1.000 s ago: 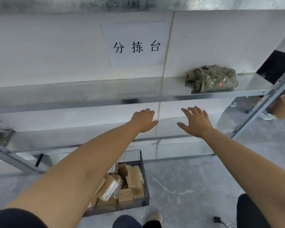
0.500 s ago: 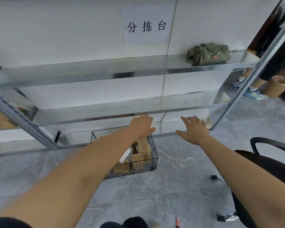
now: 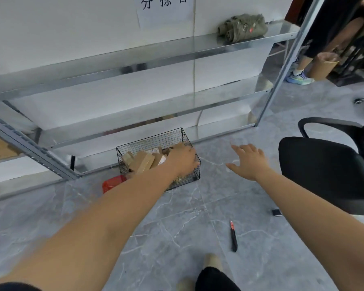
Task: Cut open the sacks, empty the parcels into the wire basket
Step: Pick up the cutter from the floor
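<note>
A black wire basket (image 3: 149, 141) stands on the grey floor by the foot of a metal shelf rack, holding several brown cardboard parcels (image 3: 143, 162). My left hand (image 3: 183, 160) is stretched out over the basket's right end, fingers relaxed, holding nothing. My right hand (image 3: 248, 162) is spread open to the right of the basket, above the floor. A black and red utility knife (image 3: 233, 236) lies on the floor nearer to me. A rolled olive-green sack (image 3: 243, 27) lies on the upper shelf at the right.
The metal shelf rack (image 3: 135, 59) runs along the white wall. A black office chair (image 3: 328, 169) stands close on the right. A red mesh object (image 3: 112, 182) lies left of the basket. Another person's legs (image 3: 298, 68) and a brown paper bin (image 3: 322, 66) are at the far right.
The view has tilted down and drawn back from the shelves to the floor. Both outstretched hands have come down with it, and the left one now sits over the basket. The knife has come into view.
</note>
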Motion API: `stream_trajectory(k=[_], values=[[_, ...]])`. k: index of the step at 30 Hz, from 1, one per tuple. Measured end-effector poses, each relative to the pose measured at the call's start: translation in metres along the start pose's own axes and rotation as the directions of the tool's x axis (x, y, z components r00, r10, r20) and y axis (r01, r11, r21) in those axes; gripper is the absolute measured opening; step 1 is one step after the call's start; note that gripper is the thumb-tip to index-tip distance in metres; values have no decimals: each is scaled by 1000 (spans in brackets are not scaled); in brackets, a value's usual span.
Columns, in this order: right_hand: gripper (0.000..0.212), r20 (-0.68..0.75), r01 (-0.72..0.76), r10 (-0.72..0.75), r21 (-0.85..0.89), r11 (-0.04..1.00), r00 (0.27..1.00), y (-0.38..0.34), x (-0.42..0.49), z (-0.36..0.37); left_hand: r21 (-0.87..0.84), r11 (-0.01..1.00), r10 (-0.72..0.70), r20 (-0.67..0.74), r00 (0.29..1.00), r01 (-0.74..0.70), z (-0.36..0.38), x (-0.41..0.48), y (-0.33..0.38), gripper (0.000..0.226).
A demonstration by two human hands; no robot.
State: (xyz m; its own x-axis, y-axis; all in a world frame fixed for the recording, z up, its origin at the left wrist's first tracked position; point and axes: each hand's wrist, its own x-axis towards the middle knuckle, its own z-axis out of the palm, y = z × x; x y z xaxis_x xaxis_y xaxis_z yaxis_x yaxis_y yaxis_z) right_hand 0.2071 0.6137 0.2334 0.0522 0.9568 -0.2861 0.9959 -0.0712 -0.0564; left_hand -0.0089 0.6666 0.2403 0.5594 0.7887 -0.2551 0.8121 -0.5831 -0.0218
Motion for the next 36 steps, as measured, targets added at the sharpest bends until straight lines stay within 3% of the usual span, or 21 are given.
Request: stream_trajectory(k=[2,7,15,24,28,31,36], values=[[71,25,-14,13,27,1000,1000,1,-24,14,-9,1000,27,67,997,-26,19,-17,16,52],[70,109,-8,4,32,999,994,11,-62,67,-69,998,14,54,998,-10,57,-36,47,54],[69,245,-60,52,26,998,968,64,-95,233,-120,993,13,198,980,11,203,-18,111,52],[63,313,-171,165,-7,985,936,110,-9,510,-52,998,53,225,973,-42,469,86,146,51],[56,310,-191,180,6,982,933,120,40,625,-49,999,15,155,988,-7,584,125,137,58],[51,306,-215,204,3,977,930,127,69,694,-58,998,-4,169,986,14,661,145,133,57],[48,317,-325,281,94,941,906,130,104,764,-109,991,96,176,980,-78,726,174,147,57]])
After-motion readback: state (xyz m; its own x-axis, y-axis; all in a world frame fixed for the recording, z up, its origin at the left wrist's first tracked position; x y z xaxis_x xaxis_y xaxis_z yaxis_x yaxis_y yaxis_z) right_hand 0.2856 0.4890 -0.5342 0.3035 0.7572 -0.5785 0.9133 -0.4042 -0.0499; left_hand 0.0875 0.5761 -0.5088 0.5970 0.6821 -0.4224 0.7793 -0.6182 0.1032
